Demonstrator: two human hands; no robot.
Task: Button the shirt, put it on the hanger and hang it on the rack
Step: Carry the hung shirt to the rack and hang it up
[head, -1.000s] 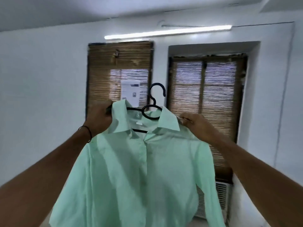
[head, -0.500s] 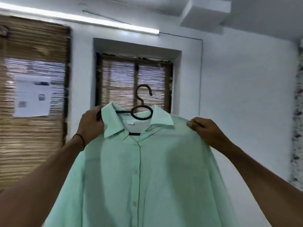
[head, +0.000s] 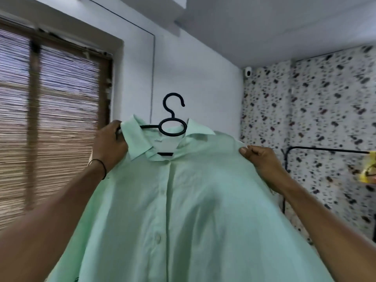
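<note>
A mint green shirt [head: 183,210] hangs buttoned on a black hanger [head: 173,119], held up in front of me. The hanger's hook and ring stick out above the collar. My left hand [head: 108,145] grips the shirt's left shoulder and the hanger end beside the collar. My right hand [head: 260,161] pinches the shirt's right shoulder over the hanger arm. A black rack rail [head: 325,149] runs across the right side, behind my right hand and apart from the hanger.
A window with a bamboo blind [head: 50,123] fills the left. A speckled curtain [head: 325,98] covers the right wall behind the rack. Something yellow [head: 369,167] hangs at the rail's right end. A small camera [head: 248,73] sits in the upper corner.
My view has swung to the right, with the shirt and both hands carried along. The windows slid left and the speckled curtain and rack rail came into sight.
</note>
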